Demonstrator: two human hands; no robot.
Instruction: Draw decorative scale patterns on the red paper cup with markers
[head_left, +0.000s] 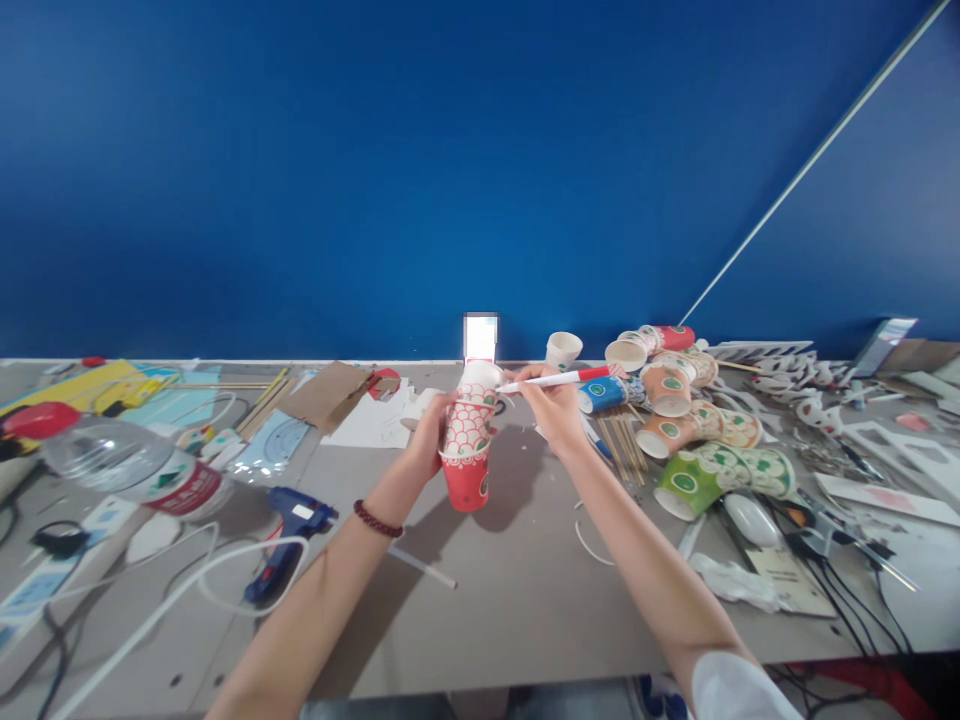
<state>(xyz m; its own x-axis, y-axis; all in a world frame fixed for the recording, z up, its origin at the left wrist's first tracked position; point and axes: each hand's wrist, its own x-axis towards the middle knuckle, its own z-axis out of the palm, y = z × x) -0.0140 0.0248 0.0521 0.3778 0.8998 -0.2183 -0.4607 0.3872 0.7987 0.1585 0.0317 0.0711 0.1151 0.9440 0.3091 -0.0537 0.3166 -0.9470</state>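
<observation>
The stack of paper cups (pixel 467 430) is standing roughly upright above the middle of the tabletop (pixel 525 610), its lowest cup showing bright red with a green round emblem, and the upper part showing white with red scalloped outlines. A pale rim is facing up at the top. The left hand (pixel 429 432) is closing its grip around the side of the stack, fingers curving only as wide as the cups (a dark red beaded bracelet (pixel 378 520) is circling that wrist). The right hand (pixel 553 405) is pinching a red-and-white pen (pixel 562 378) in a narrow grip, its pale end pointing at the stack near the top rim; whether it is touching, I can't tell. Behind the cups, a small lit screen (pixel 481 338) is glowing against the blue wall (pixel 450 180). A blue glue gun (pixel 291 540) is lying to the left, while a green-patterned cup stack (pixel 724 475) is resting on its side to the right.
</observation>
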